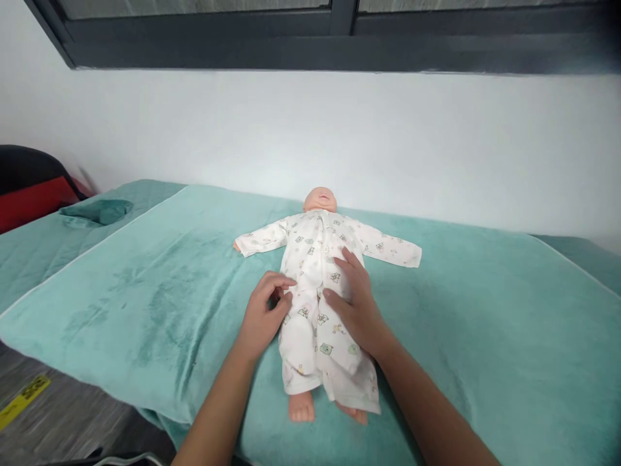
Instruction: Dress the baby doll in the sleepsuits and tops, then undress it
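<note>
A baby doll [321, 199] lies on its back on the bed, arms spread out, wearing a white two-piece outfit with small printed animals. The long-sleeved top [310, 243] meets the trousers [298, 333] at the waist. Both bare feet poke out of the trouser legs; the sleeve on the right hides the doll's hand. At the left side of the waist is my left hand [264, 310], fingers curled, thumb and index fingertip apart by the cloth. My right hand [356, 304] rests open across the right side of the belly, its fingers spread.
Green plush sheeting [160, 291] covers the bed, with folds near the front left. A green cushion-like piece [97, 212] lies at the far left, near a red and black object [36, 194]. The white wall [310, 129] and dark window frame [208, 48] stand behind.
</note>
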